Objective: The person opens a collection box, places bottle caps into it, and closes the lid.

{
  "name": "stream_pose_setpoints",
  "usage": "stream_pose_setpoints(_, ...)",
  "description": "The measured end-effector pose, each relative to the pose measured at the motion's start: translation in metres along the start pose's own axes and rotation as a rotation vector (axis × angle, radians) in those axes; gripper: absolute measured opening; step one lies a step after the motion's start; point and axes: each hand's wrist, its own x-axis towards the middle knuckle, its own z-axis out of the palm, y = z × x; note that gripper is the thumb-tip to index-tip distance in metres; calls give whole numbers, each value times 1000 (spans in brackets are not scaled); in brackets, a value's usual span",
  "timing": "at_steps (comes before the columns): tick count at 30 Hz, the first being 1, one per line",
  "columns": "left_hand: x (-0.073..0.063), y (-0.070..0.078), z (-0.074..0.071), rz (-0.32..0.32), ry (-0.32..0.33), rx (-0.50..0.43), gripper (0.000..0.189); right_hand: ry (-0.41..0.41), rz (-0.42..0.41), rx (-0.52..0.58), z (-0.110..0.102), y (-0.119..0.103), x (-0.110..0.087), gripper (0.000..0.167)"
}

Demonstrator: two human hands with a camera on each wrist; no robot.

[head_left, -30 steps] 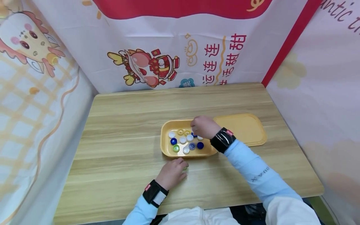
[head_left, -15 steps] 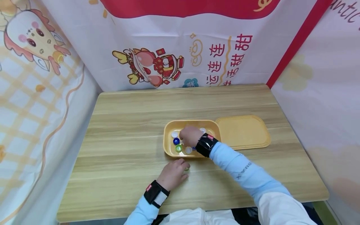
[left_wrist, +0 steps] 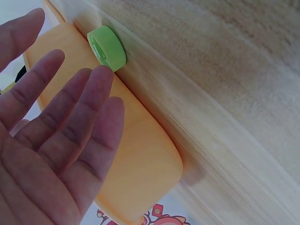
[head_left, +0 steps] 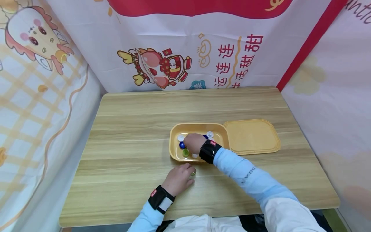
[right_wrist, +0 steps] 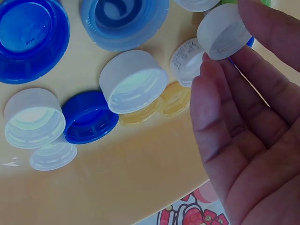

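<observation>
My right hand (head_left: 195,142) reaches into the left part of a yellow tray (head_left: 200,124). In the right wrist view its thumb and fingertips pinch a tilted white bottle cap (right_wrist: 224,32). Around it lie a large blue cap (right_wrist: 28,37), a light blue cap (right_wrist: 126,23), several white caps and yellow ring-shaped pieces (right_wrist: 176,99). A green cap (head_left: 185,152) lies near the tray's front left. My left hand (head_left: 177,180) rests before the tray with its fingers loosely extended. Close to its fingertips, a green bottle cap (left_wrist: 108,49) stands outside the tray on the table.
A flat yellow lid (head_left: 252,137) lies against the tray's right side. The wooden table (head_left: 130,135) reaches back to a printed white curtain (head_left: 174,29), with more printed cloth on the left and right.
My right hand has moved left and slightly down, from the tray's back right to its left part. The left hand stays beside the green cap. The head view has shifted slightly.
</observation>
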Motion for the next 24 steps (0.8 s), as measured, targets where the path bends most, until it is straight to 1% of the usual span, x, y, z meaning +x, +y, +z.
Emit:
stream_pose_setpoints(3,0,-1,0,1,-2,-4,31,-1,1,-11,3,2,4,13)
stream_pose_setpoints(8,-1,-2,-1,-4,-12,-8,32,-17,17,-35,6,3,9,5)
stream_pose_setpoints(12,-1,-2,-1,-5,-19,-9,32,-19,22,-32,5,2,9,4)
stream_pose_setpoints(20,-1,-4,-2,0,-19,-16,31,-54,47,6,3,1,10,4)
stream_pose_setpoints(23,-1,-5,-2,1,-22,-17,32,-51,47,35,2,3,8,3)
stream_pose_setpoints(24,-1,-5,-2,1,-23,-18,32,-37,44,48,1,5,7,4)
